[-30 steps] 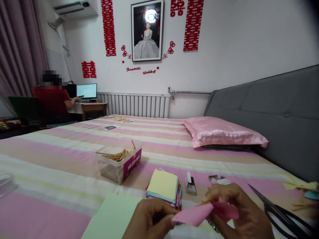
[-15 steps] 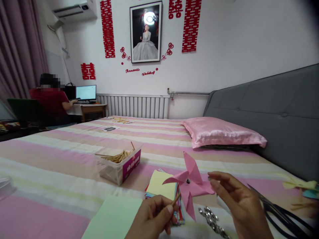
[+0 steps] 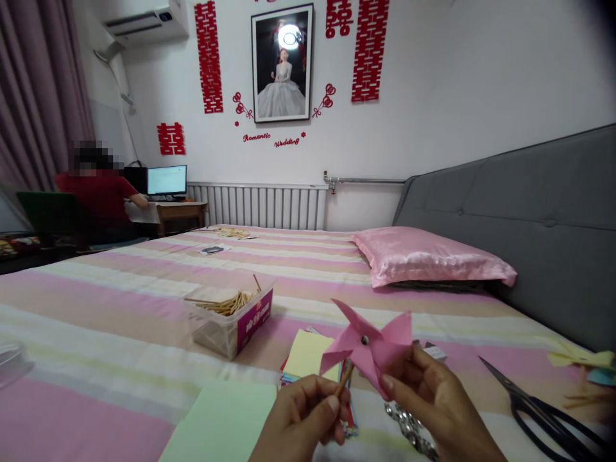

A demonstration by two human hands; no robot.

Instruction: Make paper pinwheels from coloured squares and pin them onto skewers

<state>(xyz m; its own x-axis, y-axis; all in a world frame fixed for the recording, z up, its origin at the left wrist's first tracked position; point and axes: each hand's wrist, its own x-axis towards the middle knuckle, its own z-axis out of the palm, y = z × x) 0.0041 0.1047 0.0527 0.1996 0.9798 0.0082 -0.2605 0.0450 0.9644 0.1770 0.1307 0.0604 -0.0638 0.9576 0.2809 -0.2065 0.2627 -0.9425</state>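
One pink paper pinwheel (image 3: 368, 350) faces the camera at lower centre, its stick slanting down-left. The left hand (image 3: 303, 420) pinches the stick; the right hand (image 3: 433, 404) grips a blade. One pair of scissors (image 3: 543, 410) lies at lower right.

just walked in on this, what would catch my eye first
A pink paper pinwheel held up near the bottom centre: the left hand pinches its stick, the right hand touches a blade. Behind it, a striped bed carries a box of sticks. Black scissors lie at the right.
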